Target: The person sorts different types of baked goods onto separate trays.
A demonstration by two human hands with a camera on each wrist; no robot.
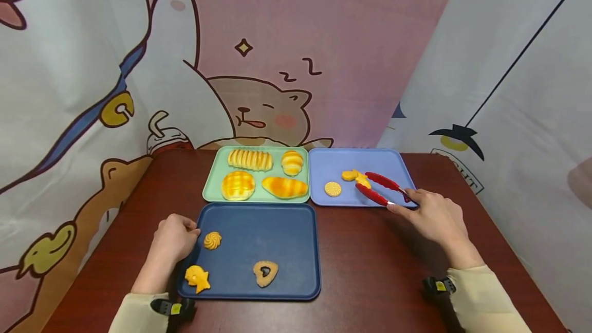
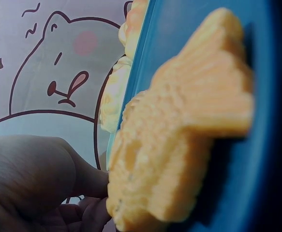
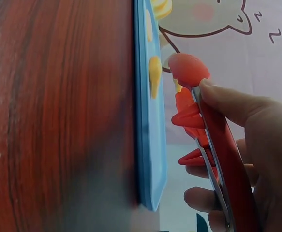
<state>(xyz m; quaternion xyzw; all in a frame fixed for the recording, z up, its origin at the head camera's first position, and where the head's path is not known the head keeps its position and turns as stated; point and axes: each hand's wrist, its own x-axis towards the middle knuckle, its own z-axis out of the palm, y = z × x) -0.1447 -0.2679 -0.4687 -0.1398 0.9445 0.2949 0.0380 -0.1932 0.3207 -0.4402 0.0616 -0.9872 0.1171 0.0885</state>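
My left hand [image 1: 172,236] pinches the left rim of a dark blue tray [image 1: 261,225]. On that tray lie a swirl cookie [image 1: 213,240], a fish-shaped cookie [image 1: 197,278] and a heart-shaped cookie [image 1: 265,273] with a dark centre. The fish cookie [image 2: 179,111] looms large in the left wrist view. With my right hand [image 1: 435,220] I hold red tongs [image 1: 372,195], their tips spread above a light blue tray [image 1: 356,155]. Near the tips is a yellow star-like cookie [image 1: 362,179], apparently not clamped, with a small rounded cookie [image 1: 349,175] against it and a round biscuit [image 1: 332,189] to the left.
A light green tray [image 1: 210,179] stands behind the dark tray, bearing several bread rolls, among them a ridged loaf [image 1: 250,160] and a round bun [image 1: 238,185]. It adjoins the light blue tray. The brown table [image 1: 370,276] backs onto a cartoon-printed cloth [image 1: 351,55].
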